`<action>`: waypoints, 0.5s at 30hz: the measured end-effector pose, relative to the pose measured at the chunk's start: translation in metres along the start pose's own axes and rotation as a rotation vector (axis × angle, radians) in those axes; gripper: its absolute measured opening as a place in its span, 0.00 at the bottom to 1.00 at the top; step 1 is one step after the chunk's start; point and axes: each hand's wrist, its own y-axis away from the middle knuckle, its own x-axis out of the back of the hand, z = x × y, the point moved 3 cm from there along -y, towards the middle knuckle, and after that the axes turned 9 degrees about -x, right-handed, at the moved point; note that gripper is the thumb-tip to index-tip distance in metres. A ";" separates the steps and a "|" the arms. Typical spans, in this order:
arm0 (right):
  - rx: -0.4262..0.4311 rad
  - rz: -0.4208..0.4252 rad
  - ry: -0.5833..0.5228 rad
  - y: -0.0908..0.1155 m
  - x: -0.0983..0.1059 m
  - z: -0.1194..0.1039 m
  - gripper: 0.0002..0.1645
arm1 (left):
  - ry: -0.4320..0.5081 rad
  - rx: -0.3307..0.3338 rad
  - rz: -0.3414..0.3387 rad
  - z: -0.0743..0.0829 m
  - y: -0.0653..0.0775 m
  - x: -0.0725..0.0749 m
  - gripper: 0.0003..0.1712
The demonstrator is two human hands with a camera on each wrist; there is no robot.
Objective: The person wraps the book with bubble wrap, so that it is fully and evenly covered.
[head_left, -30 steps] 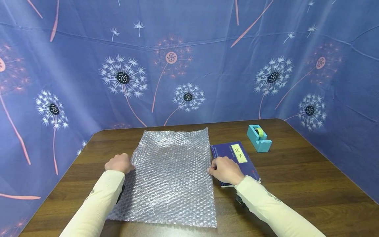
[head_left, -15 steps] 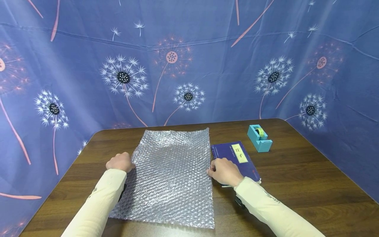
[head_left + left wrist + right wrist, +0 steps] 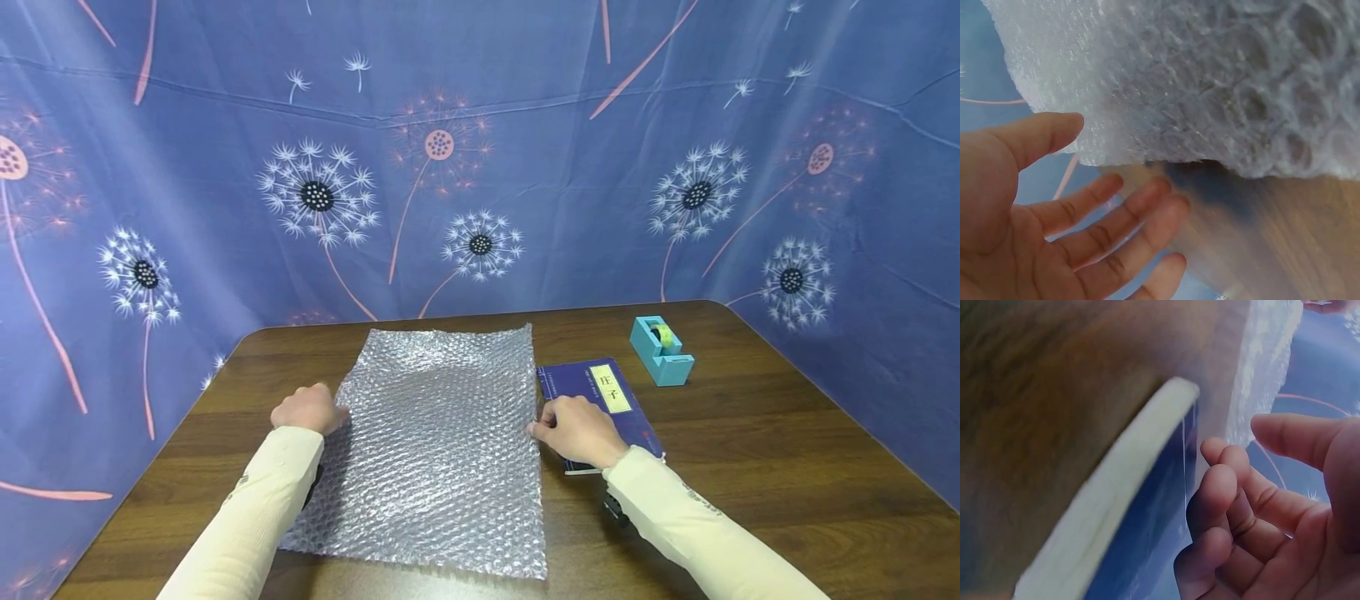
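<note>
Dandelion-print cloth [image 3: 562,275] backs a table [image 3: 742,400]. On it, bubble wrap [image 3: 442,433] lies between the left hand [image 3: 309,408], loosely spread, gripping nothing, and right hand [image 3: 581,430], half-curled, hold unclear. Seemingly being positioned; smoothing likely next.

Looks like glossy, bumpy clear plastic on the bubble wrap [image 3: 442,450], smooth paper on the book [image 3: 585,385]. Reads as smooth matt plastic on the tape dispenser [image 3: 660,365], wood grain with slight sheen on the table [image 3: 750,417], creased cloth on the curtain [image 3: 525,50], matt on the sleeves [image 3: 255,508].
</note>
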 end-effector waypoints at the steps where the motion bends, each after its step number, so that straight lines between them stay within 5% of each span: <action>1: 0.001 -0.002 -0.006 0.000 0.002 0.001 0.15 | 0.002 -0.003 0.004 0.001 0.001 0.001 0.31; 15: 0.000 -0.001 -0.019 -0.005 0.028 0.013 0.13 | -0.039 -0.135 0.118 0.063 0.010 0.006 0.33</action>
